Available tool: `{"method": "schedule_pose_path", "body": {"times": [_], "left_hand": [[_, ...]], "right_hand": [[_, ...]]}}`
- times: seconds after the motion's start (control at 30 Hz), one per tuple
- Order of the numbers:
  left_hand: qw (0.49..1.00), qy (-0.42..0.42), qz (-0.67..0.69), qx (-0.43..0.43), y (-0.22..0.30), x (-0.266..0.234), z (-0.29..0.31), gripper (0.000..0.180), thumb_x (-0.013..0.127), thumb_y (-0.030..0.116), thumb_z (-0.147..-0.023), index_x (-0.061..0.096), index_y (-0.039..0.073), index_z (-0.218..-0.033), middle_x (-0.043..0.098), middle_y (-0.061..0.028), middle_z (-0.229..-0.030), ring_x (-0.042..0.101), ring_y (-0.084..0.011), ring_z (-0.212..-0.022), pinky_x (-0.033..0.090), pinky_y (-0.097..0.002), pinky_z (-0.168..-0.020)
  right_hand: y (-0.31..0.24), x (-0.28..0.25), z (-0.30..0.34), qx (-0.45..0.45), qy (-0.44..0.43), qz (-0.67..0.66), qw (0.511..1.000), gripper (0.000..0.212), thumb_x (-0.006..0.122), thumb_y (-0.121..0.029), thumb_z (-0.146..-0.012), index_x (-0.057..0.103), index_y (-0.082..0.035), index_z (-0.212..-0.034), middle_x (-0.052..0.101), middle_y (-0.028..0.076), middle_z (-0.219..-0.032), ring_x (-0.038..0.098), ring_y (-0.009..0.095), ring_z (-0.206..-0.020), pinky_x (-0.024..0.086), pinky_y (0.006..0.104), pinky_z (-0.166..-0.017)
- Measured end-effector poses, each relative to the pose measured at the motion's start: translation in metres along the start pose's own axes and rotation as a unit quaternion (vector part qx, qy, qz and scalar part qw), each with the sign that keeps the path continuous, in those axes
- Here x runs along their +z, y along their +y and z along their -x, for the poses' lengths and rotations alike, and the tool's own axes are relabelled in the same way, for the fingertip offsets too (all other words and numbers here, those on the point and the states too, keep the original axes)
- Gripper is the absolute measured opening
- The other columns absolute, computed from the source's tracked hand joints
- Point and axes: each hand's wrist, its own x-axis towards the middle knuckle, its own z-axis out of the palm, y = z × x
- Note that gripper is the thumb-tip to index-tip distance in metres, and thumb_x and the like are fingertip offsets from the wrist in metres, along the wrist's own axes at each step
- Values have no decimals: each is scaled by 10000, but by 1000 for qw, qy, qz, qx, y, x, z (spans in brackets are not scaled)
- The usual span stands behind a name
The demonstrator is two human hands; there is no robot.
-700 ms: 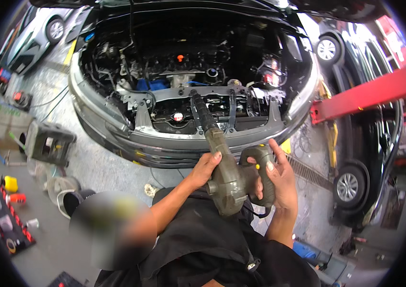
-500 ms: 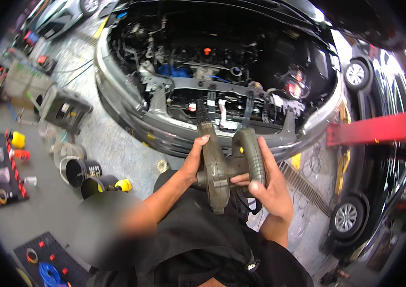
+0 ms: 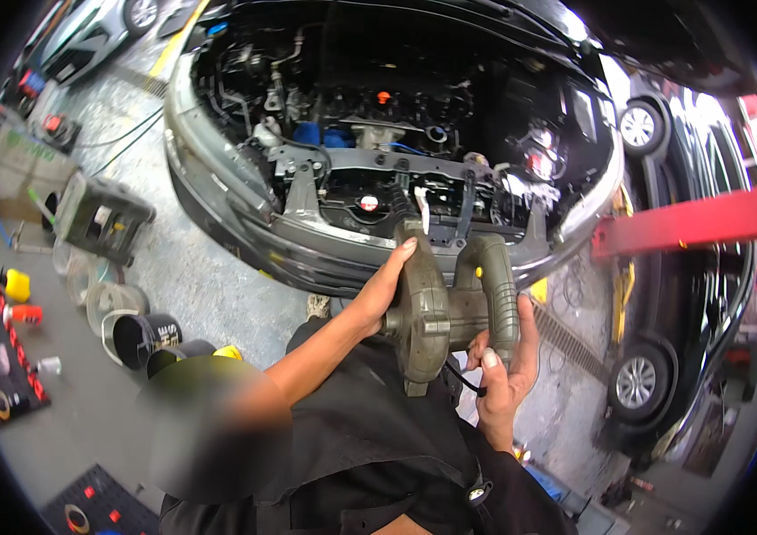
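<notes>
Where the head view looks down, a grey workshop floor [image 3: 218, 294], scuffed and patchily shiny, runs beneath a dark car [image 3: 285, 267] with its engine bay [image 3: 459, 80] uncovered. A slotted drain grate [image 3: 579, 343] crosses the ground on the right, near a thick red beam [image 3: 691, 223] and a second car in glossy black with spoked silver wheels [image 3: 637, 382]. Off to the left stand round buckets [image 3: 133, 337] — some cloudy, some black — near a dark mat [image 3: 20, 383] with red strips. From where I stand, the blower [image 3: 423, 325] is between the person and the car's front, its drab olive housing rounded and seamed, its dark nozzle [image 3: 403, 203] reaching over the bumper; I can't tell whether the tip touches anything. The left hand [image 3: 380, 297] grips the housing's side, thumb on top, fingers hidden. The right hand [image 3: 505, 383] curls loosely round the lower end of the grooved loop handle [image 3: 499, 294], one finger stretched along its outer side.
</notes>
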Motion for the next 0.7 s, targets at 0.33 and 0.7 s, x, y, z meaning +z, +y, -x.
{"method": "schedule_pose_path", "body": {"times": [0.33, 0.7], "left_hand": [[943, -186, -247, 123, -29, -19, 0, 925, 550, 676, -1035, 386, -83, -1536, 542, -186, -1446, 495, -267, -1368, 355, -388, -1187], [910, -220, -288, 199, -34, -3, -32, 1171, 767, 789, -817, 405, -79, -1515, 564, -169, -1391, 539, -254, -1319, 411, -400, -1137]], "right_hand": [[9, 42, 55, -58, 224, 37, 972, 806, 678, -125, -950, 309, 39, -1648, 647, 87, -953, 577, 111, -749, 501, 262, -681], [44, 1, 40, -68, 244, -33, 967, 818, 647, -129, -957, 265, 36, -1661, 628, 94, -927, 554, 134, -728, 501, 303, -700]]}}
